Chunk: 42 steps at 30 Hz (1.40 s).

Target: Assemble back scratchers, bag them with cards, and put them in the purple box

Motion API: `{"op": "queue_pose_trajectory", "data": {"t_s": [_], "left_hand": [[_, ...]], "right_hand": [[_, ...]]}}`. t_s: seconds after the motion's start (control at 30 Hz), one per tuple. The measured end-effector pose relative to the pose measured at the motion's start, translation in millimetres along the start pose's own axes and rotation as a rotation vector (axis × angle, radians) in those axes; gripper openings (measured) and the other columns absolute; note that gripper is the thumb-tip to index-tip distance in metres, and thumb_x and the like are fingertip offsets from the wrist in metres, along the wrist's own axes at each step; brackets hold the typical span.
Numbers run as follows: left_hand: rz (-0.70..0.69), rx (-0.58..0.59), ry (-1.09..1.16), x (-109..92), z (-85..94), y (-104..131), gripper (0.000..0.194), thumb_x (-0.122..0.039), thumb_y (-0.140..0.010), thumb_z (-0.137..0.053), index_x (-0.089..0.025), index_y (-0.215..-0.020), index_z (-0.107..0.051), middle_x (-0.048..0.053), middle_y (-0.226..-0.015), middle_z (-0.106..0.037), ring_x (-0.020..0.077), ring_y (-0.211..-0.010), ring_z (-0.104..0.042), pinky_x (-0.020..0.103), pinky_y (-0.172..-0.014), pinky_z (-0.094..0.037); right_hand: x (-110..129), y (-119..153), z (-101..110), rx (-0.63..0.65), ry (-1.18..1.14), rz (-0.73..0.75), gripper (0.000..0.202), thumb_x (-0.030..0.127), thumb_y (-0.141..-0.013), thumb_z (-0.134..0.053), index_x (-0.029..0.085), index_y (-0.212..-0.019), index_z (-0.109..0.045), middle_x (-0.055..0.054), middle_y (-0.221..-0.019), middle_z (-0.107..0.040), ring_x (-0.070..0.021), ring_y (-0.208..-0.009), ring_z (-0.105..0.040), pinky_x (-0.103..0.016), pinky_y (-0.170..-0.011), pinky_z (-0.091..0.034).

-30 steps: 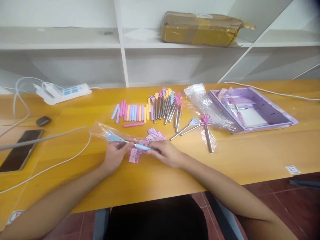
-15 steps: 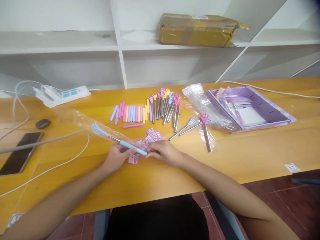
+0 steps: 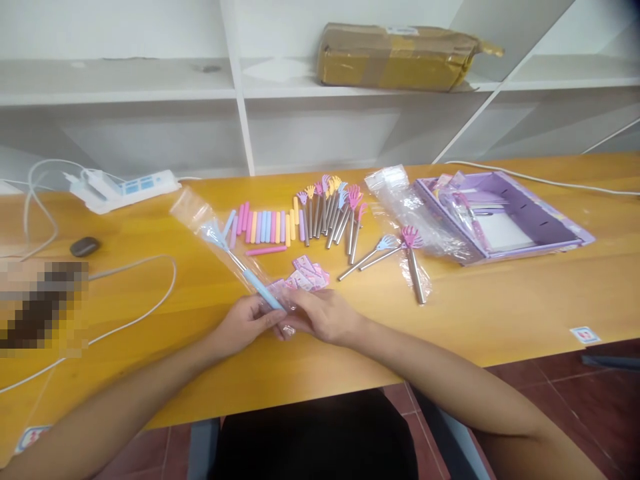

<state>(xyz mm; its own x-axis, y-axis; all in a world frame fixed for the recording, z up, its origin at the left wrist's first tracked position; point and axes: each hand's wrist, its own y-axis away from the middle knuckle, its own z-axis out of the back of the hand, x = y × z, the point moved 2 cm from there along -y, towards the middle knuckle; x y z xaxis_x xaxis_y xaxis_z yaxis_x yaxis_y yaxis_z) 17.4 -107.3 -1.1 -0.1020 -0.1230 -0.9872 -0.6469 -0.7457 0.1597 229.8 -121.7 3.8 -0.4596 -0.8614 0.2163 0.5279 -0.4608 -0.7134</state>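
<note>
A blue back scratcher point(image 3: 261, 289) with a hand-shaped head and a blue grip lies inside a clear plastic sleeve point(image 3: 189, 205), its head toward the far left. My left hand point(image 3: 244, 324) is closed around the lower end of the grip through the plastic. Fingers of my right hand point(image 3: 326, 316) pinch the sleeve at the handle's end; the fingertips are partly hidden. Just beyond my hands, several pink printed cards point(image 3: 307, 273) lie in a loose pile. Farther back are a row of coloured grip tubes point(image 3: 267, 227) and a cluster of steel-handled back scratchers point(image 3: 327, 213).
At right, loose back scratchers point(image 3: 413, 265) lie near a heap of clear bags point(image 3: 415, 217) and a purple box point(image 3: 543, 248). A power strip point(image 3: 127, 190), a dark mouse-like object point(image 3: 85, 247) and cables sit at left. Above, a taped parcel point(image 3: 395, 63) rests on the shelf.
The sleeved back scratcher has turned to a steeper angle, its head swinging away and to the right. Both hands have come slightly nearer to me, and the sleeve's end now shows crumpled between them.
</note>
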Motion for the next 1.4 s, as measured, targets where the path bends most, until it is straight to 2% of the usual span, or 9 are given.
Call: {"op": "queue_pose_trajectory", "data": {"t_s": [0.17, 0.23, 0.33, 0.47, 0.57, 0.7, 0.97, 1.23, 1.4], "left_hand": [[-0.004, -0.055, 0.084, 0, 8.4, -3, 0.048, -0.059, -0.101, -0.065, -0.013, -0.09, -0.073, 0.01, -0.081, -0.081, 0.0178, -0.068, -0.074, 0.027, -0.066, -0.057], [-0.028, -0.117, 0.094, 3, 13.3, -4, 0.048, -0.06, -0.101, -0.065, -0.014, -0.091, -0.071, 0.008, -0.08, -0.079, 0.0166, -0.065, -0.072, 0.026, -0.061, -0.054], [-0.043, -0.122, 0.151, 11, 15.6, -6, 0.043, -0.056, -0.102, -0.065, -0.014, -0.097, -0.071, 0.007, -0.081, -0.077, 0.0173, -0.066, -0.071, 0.027, -0.061, -0.054], [-0.113, -0.273, 0.316, 14, 21.0, -9, 0.039, -0.052, -0.097, -0.075, -0.017, -0.113, -0.068, 0.006, -0.095, -0.078, 0.0187, -0.076, -0.074, 0.03, -0.068, -0.06], [-0.112, -0.348, 0.349, 12, 25.9, -12, 0.043, -0.05, -0.093, -0.08, -0.018, -0.115, -0.061, 0.003, -0.089, -0.077, 0.0171, -0.067, -0.072, 0.029, -0.062, -0.06], [-0.011, -0.217, 0.202, 6, 17.9, -11, 0.048, -0.05, -0.092, -0.081, -0.019, -0.116, -0.054, 0.0, -0.079, -0.075, 0.0163, -0.057, -0.07, 0.026, -0.053, -0.056], [-0.017, 0.073, 0.21, -4, -3.6, 3, 0.052, -0.059, -0.097, -0.072, -0.015, -0.121, -0.058, 0.007, -0.093, -0.075, 0.0198, -0.079, -0.075, 0.036, -0.076, -0.063], [0.073, 0.055, 0.153, 7, -2.4, -1, 0.045, -0.045, -0.092, -0.082, -0.015, -0.115, -0.057, 0.002, -0.085, -0.071, 0.0169, -0.073, -0.07, 0.034, -0.071, -0.059], [0.026, 0.044, 0.183, 1, 2.2, -3, 0.05, -0.046, -0.093, -0.08, -0.016, -0.125, -0.057, 0.003, -0.094, -0.072, 0.0175, -0.079, -0.071, 0.035, -0.075, -0.059]], "right_hand": [[-14, -5, 9, 0.197, -0.21, -0.018, 0.04, 0.052, -0.107, -0.06, 0.017, -0.127, -0.056, -0.006, -0.102, -0.074, -0.014, -0.086, -0.073, -0.024, -0.07, -0.054], [-17, -6, 11, 0.229, -0.232, -0.015, 0.032, 0.047, -0.107, -0.063, 0.018, -0.119, -0.059, -0.005, -0.101, -0.073, -0.0132, -0.087, -0.072, -0.023, -0.071, -0.053], [-16, -6, 12, 0.219, -0.159, 0.021, 0.011, 0.029, -0.111, -0.057, 0.019, -0.114, -0.062, -0.003, -0.101, -0.073, -0.0106, -0.084, -0.069, -0.022, -0.072, -0.051], [-12, -6, 14, 0.19, -0.061, 0.071, 0.014, 0.021, -0.111, -0.054, 0.021, -0.113, -0.067, -0.002, -0.098, -0.07, -0.0094, -0.079, -0.064, -0.023, -0.067, -0.045], [-11, -4, 14, 0.108, -0.021, 0.043, 0.014, 0.021, -0.11, -0.056, 0.023, -0.113, -0.07, -0.002, -0.096, -0.068, -0.0101, -0.077, -0.059, -0.023, -0.064, -0.04], [-7, -5, 15, 0.03, -0.034, 0.06, 0.014, 0.016, -0.108, -0.057, 0.02, -0.113, -0.07, -0.004, -0.103, -0.073, -0.0128, -0.087, -0.064, -0.026, -0.074, -0.044], [-4, -11, 14, -0.031, -0.112, 0.013, 0.011, 0.027, -0.104, -0.07, 0.02, -0.112, -0.064, -0.002, -0.09, -0.076, -0.0137, -0.078, -0.068, -0.03, -0.069, -0.041], [-10, -5, 6, -0.004, -0.193, -0.088, 0.032, 0.036, -0.104, -0.07, 0.019, -0.13, -0.061, 0.0, -0.084, -0.071, -0.0136, -0.076, -0.068, -0.027, -0.072, -0.047], [-17, -4, 9, 0.126, -0.49, -0.24, 0.037, 0.043, -0.101, -0.073, 0.018, -0.127, -0.061, 0.002, -0.08, -0.064, -0.0108, -0.069, -0.061, -0.023, -0.067, -0.049]]}}
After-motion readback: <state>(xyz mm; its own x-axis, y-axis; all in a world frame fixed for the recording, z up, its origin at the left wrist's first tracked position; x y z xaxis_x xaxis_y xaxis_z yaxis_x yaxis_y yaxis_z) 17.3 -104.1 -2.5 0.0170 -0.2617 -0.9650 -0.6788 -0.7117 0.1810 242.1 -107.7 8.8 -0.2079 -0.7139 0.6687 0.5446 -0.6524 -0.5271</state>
